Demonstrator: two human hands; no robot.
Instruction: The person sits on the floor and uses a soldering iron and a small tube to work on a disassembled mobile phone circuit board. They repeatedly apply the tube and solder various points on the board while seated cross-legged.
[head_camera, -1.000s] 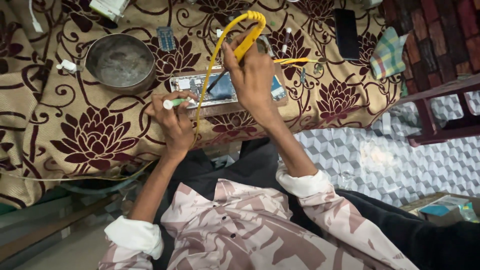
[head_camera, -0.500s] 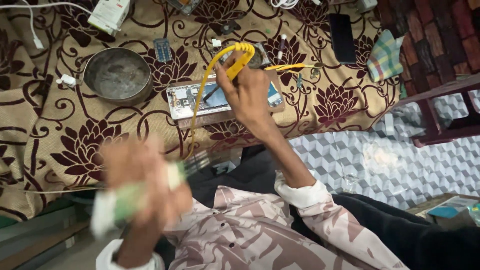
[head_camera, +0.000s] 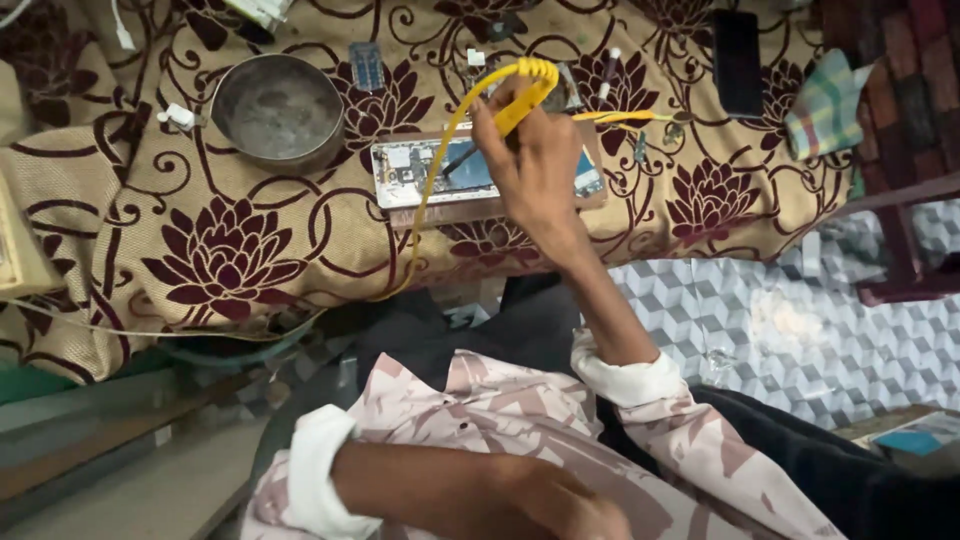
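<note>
Right hand on yellow-handled tool over opened phone; left hand low by the torso.

Right hand (head_camera: 537, 160) was closed around a yellow-handled tool (head_camera: 520, 100), tip resting on the opened phone (head_camera: 440, 172) lying on the floral cloth (head_camera: 230, 250). A yellow cord (head_camera: 432, 180) looped down from the handle. Left hand (head_camera: 580, 515) lay at the frame's bottom edge; its grip could not be determined. A round metal bowl (head_camera: 278, 108) sat just left of the phone.

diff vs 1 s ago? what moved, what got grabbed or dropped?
The left hand left the opened phone, pulled back toward the body and now lies low by the shirt; whether it holds anything now cannot be told. The right hand stays over the phone, gripping the yellow tool with its yellow cord. The metal bowl and the patterned cloth are unchanged.
</note>
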